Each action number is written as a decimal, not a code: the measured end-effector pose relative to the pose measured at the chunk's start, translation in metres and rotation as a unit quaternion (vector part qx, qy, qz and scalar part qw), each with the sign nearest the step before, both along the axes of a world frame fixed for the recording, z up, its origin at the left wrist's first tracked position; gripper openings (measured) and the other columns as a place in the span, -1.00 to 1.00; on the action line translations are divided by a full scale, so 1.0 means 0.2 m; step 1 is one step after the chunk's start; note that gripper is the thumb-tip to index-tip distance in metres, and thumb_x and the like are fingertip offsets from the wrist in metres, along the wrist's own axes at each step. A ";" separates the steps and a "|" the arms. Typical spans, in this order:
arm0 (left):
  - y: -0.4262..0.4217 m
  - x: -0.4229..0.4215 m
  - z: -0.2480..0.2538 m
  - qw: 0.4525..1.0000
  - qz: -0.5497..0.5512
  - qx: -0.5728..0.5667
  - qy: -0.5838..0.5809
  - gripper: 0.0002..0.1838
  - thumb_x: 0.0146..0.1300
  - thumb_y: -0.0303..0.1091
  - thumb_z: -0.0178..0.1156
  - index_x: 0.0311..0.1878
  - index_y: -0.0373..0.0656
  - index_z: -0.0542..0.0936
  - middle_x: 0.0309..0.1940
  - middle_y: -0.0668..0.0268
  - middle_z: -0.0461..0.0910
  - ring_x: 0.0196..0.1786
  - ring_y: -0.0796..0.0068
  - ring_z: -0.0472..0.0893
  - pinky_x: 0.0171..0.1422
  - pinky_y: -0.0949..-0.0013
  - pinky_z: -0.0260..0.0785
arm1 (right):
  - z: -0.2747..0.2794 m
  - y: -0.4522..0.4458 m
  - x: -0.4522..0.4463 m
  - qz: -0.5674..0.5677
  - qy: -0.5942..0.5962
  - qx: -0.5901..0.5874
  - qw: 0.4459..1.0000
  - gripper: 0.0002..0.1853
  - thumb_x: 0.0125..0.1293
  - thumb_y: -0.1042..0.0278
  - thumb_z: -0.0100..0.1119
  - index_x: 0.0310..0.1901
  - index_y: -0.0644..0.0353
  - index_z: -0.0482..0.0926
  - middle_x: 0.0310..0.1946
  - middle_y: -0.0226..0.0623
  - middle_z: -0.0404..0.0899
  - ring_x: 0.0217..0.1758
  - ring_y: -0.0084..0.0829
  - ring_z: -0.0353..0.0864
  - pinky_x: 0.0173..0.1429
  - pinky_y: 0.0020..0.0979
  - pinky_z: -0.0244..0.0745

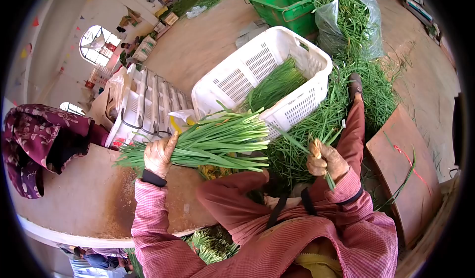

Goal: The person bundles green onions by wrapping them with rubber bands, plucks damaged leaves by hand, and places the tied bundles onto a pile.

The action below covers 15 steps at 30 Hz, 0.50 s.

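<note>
Head view: my left hand (159, 154) grips a green bundle (217, 142) just before the white basket (297, 109); my right hand (326, 162) clenches a few stalks (295, 143). Loose greens (324, 107) heap beside it, green crate (297, 18) and stuffed bag (354, 25) beyond.

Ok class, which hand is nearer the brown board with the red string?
Right: the right hand is just left of the brown board; the left hand is much farther left, gripping the green bundle.
</note>
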<state>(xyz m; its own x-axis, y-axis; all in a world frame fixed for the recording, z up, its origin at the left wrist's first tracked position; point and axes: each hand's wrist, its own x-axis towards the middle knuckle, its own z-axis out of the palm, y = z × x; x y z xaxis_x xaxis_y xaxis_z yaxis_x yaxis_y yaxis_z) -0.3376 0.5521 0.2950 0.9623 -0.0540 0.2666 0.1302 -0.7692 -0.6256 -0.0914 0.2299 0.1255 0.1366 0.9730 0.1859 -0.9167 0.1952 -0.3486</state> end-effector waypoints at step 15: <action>-0.14 -0.14 -0.02 0.993 -0.096 0.073 -0.018 -0.30 -0.12 -0.54 0.09 0.17 0.20 0.24 -0.01 0.28 0.41 -0.40 0.45 0.41 -0.30 0.37 0.32 | 0.27 0.64 -0.16 -0.238 -0.437 -0.141 0.856 -0.61 0.22 0.02 -0.01 -0.21 0.24 0.51 -0.47 -0.23 0.53 -0.38 -0.36 0.49 -0.19 -0.30 0.43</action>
